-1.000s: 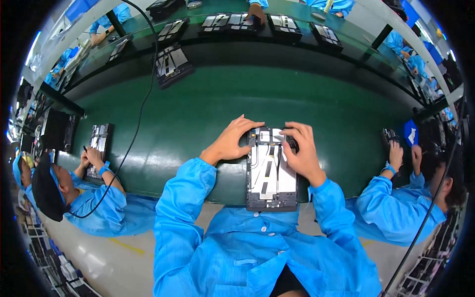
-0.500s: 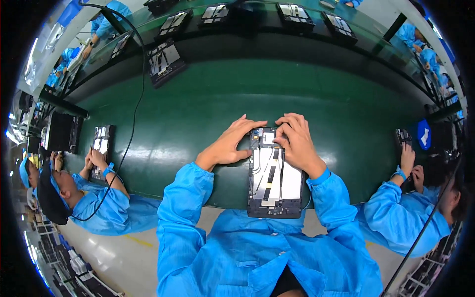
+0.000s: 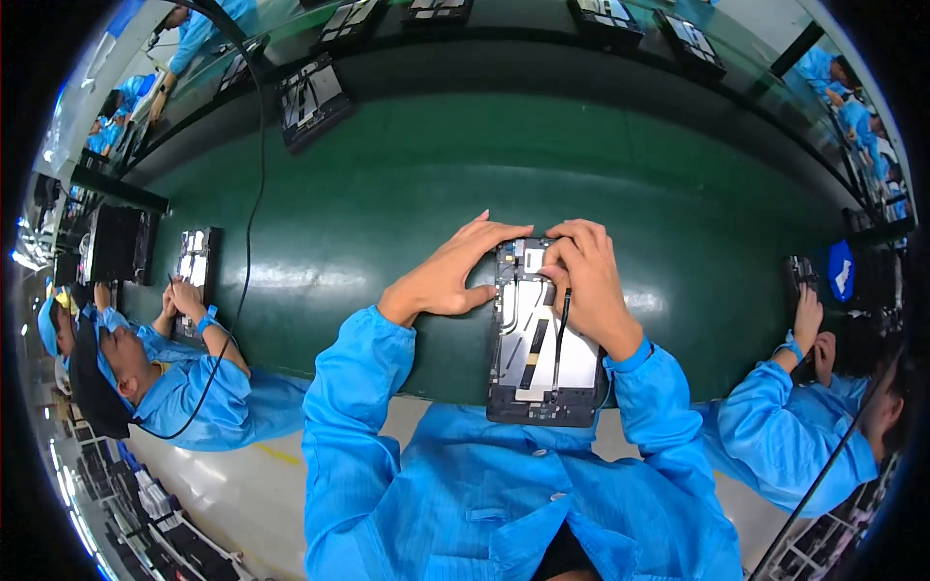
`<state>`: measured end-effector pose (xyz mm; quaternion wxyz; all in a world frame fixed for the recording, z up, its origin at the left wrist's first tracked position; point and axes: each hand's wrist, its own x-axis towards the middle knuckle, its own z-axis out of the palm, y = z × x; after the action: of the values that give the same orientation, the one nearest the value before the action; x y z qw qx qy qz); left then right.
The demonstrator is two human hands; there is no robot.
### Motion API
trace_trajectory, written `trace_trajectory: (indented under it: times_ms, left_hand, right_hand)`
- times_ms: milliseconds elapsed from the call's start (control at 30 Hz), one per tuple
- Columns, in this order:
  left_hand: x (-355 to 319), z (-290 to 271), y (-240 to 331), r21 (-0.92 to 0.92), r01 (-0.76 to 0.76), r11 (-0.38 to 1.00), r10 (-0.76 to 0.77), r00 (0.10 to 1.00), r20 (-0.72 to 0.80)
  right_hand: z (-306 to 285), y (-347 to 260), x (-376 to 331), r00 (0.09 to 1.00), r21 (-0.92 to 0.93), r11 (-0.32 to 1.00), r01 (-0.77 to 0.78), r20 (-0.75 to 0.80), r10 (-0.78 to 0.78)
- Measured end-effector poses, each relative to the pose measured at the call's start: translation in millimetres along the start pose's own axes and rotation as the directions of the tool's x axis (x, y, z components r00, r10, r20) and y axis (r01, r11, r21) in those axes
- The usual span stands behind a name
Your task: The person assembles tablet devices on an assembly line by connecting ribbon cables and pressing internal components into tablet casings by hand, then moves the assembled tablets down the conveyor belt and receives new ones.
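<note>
An opened tablet point(image 3: 513, 407) lies in front of me at the near edge of the green bench, its inside facing up with silver panels, dark boards and strips. My left hand point(image 3: 448, 271) has thumb and forefinger spread, the thumb by the tablet's left edge and the forefinger at its top edge. Over the upper right part, my right hand point(image 3: 589, 290) curls with its fingers pinched together. A black ribbon cable point(image 3: 559, 344) runs from beneath those fingers down to the lower board. Its upper end is hidden by the hand.
More opened tablets stand along a dark shelf point(image 3: 465, 44) at the back, and one tablet point(image 3: 312, 100) leans at the back left of the green bench point(image 3: 417, 165). Co-workers in blue handle devices on both sides. A black cable point(image 3: 254, 194) hangs at left.
The black ribbon cable's upper part has shifted and now shows raised at my right fingers. My left hand has stayed by the tablet's edges. The whole view has shifted slightly.
</note>
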<state>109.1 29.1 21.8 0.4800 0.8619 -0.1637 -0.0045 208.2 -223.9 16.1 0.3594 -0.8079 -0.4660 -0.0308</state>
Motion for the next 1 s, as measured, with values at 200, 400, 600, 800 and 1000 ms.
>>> trace_trajectory:
  times_ms: [200, 400, 600, 800, 1000]
  left_hand:
    - [0.6, -0.1, -3.4, 0.017, -0.012, 1.0, 0.012, 1.0, 0.017]
    - [1.3, 2.1, -0.2, 0.047, 0.012, 0.999, -0.012, 1.0, 0.01]
    - [3.6, 2.1, -1.0, 0.045, -0.001, 0.999, 0.0, 1.0, 0.005]
    - [2.7, 2.0, 1.2, 0.052, 0.007, 0.999, -0.007, 1.0, -0.01]
    - [3.2, 2.4, 1.8, 0.046, 0.003, 0.999, -0.003, 1.0, -0.013]
  right_hand:
    - [-1.2, -4.8, 3.3, 0.994, -0.08, 0.996, 0.025, -0.106, -0.033]
    - [-1.0, -1.2, 2.2, 0.989, -0.091, 0.996, -0.002, -0.148, -0.012]
    - [-1.5, -2.9, 1.3, 0.987, -0.13, 0.991, -0.021, -0.159, 0.0]
    - [-0.1, -3.6, 0.8, 0.993, -0.133, 0.991, -0.003, -0.114, -0.013]
    - [0.2, -2.4, 0.3, 0.994, -0.138, 0.99, -0.012, -0.112, -0.004]
